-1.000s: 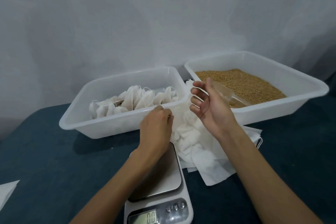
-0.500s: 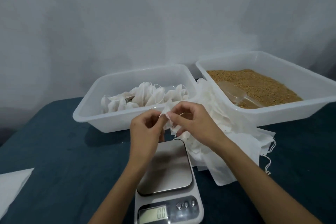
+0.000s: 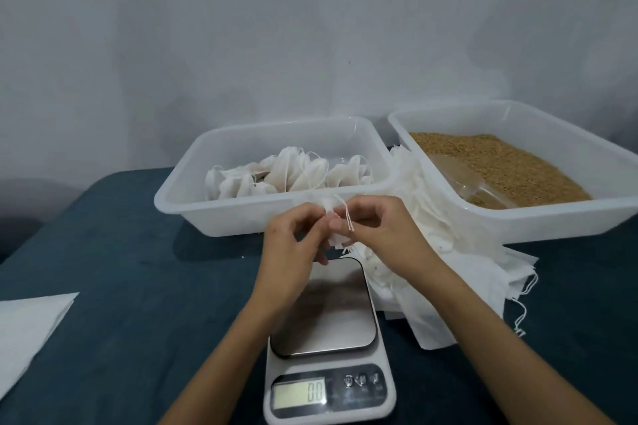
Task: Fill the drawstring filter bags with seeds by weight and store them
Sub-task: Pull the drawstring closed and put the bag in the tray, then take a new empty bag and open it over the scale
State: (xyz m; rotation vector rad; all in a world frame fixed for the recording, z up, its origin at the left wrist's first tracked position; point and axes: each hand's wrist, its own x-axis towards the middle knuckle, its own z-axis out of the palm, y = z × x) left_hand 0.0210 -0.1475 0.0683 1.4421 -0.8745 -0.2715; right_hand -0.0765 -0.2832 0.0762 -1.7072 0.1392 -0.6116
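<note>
Both hands have lifted slightly; left hand point(image 3: 293, 245) and right hand point(image 3: 378, 229) grip the upright bag point(image 3: 330, 217).

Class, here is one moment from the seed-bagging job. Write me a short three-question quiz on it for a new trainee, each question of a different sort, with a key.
1. True or false: the scale platform carries a filled bag.
2. Which tub holds the clear scoop? A) the tub of tied bags B) the tub of seeds
3. Fill in: both the left hand and the right hand pinch one small white ____ above the scale.

Key: 1 false, the platform is bare; 2 B; 3 filter bag, its drawstring showing at the fingers.
</note>
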